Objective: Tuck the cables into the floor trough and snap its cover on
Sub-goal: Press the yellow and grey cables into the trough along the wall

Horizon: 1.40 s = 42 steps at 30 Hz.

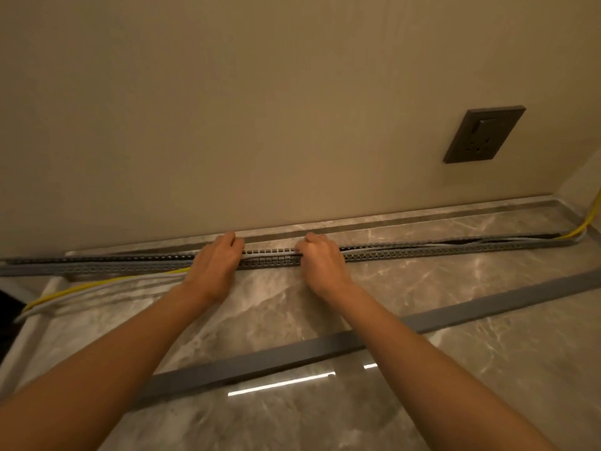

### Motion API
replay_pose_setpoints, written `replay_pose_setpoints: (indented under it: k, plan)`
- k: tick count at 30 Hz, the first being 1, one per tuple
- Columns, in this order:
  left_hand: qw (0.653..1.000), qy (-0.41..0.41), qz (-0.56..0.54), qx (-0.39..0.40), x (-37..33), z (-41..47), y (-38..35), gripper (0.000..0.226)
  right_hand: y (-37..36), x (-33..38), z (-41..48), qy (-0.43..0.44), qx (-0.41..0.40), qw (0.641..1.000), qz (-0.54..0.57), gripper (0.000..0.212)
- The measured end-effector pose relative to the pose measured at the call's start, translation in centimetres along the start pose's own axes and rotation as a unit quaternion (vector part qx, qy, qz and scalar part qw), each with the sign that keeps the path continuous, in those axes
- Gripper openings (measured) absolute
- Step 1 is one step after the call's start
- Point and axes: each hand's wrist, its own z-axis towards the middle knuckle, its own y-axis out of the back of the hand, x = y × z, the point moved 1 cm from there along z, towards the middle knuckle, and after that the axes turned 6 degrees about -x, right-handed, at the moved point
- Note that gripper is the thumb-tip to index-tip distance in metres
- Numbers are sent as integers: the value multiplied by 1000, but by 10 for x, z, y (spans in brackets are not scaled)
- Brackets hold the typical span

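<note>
A long grey slotted trough (422, 250) lies on the marble floor along the foot of the wall. Grey cables (270, 253) run inside it between my hands; a yellow cable (81, 287) and pale grey ones spill out onto the floor at the left, and the yellow cable (585, 224) climbs the corner at the right. My left hand (216, 260) and my right hand (320, 260) rest on the trough's middle, fingers curled over its top and the cables. The grey cover strip (325, 345) lies loose on the floor, nearer me, under my forearms.
A dark wall socket (484, 135) sits on the beige wall at the right. A marble skirting ledge (406, 219) runs behind the trough. The glossy marble floor (487, 385) reflects a ceiling light. A dark gap shows at the far left edge.
</note>
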Motion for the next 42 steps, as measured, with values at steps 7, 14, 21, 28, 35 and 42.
replay_pose_setpoints:
  k: [7, 14, 21, 28, 35, 42]
  plan:
    - [997, 60, 51, -6, 51, -27, -1, 26, -30, 58, 10, 14, 58, 996, 71, 31]
    - [998, -50, -11, 23, 87, -31, 7, 27, -40, 80, 20, -47, 50, 996, 65, 23]
    - [990, -47, -124, 37, 100, -18, 11, 16, -42, 83, 11, -12, 33, 999, 19, 16]
    - [990, -116, -54, 54, 91, -16, 11, 18, -37, 92, 8, -26, 38, 999, -18, 25]
    - [994, -64, -26, 90, 83, -15, 8, 21, -33, 96, 5, -50, 64, 996, -33, 28]
    - [975, -199, -95, -18, 96, -27, 13, 36, -27, 100, 8, -79, 56, 995, -33, 19]
